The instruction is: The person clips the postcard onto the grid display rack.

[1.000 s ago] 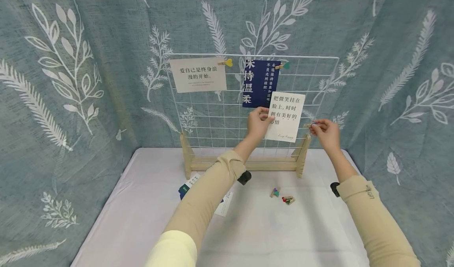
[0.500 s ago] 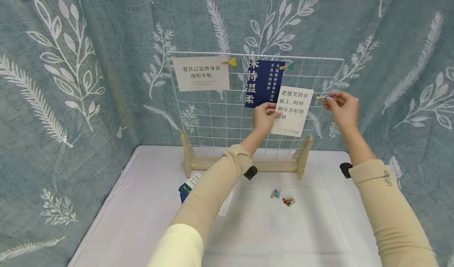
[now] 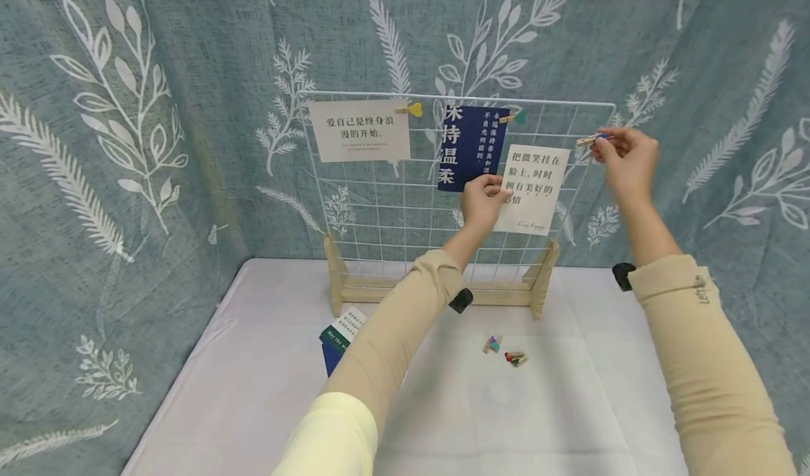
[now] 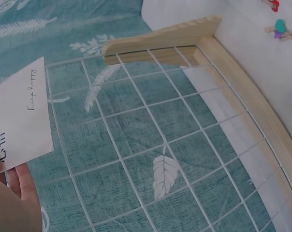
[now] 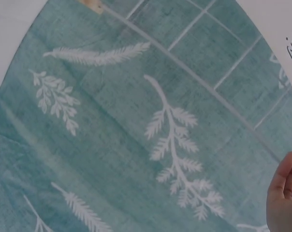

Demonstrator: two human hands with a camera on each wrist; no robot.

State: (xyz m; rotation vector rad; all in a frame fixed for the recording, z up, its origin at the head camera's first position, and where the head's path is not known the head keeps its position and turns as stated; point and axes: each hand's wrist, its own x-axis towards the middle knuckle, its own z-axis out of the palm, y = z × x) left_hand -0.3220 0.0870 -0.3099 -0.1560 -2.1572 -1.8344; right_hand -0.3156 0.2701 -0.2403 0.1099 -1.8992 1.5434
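My left hand (image 3: 484,202) pinches a white card (image 3: 534,181) with black lettering by its left edge, in front of the wire grid (image 3: 418,212). In the left wrist view the card (image 4: 22,116) reads "Keep happy", with the thumb over its face and fingers behind. My right hand (image 3: 633,163) pinches a small wooden clothespin (image 3: 590,139) with a blue piece on it, near the grid's upper right. The right wrist view shows only part of that hand (image 5: 286,193); the clothespin is out of sight there. A navy card (image 3: 471,145) hangs left of the white one, under a green-heart clothespin (image 3: 514,117).
Another white card (image 3: 359,131) hangs at the grid's upper left by a yellow-heart clothespin (image 3: 411,110). A wooden stand (image 3: 506,297) holds the grid. Several clothespins (image 3: 515,358) lie on the white table (image 3: 538,420). Loose cards (image 3: 338,332) lie partly behind the left sleeve.
The left hand has carried the white card up and to the right, partly uncovering the navy card. The right hand has risen and moved right with the clothespin.
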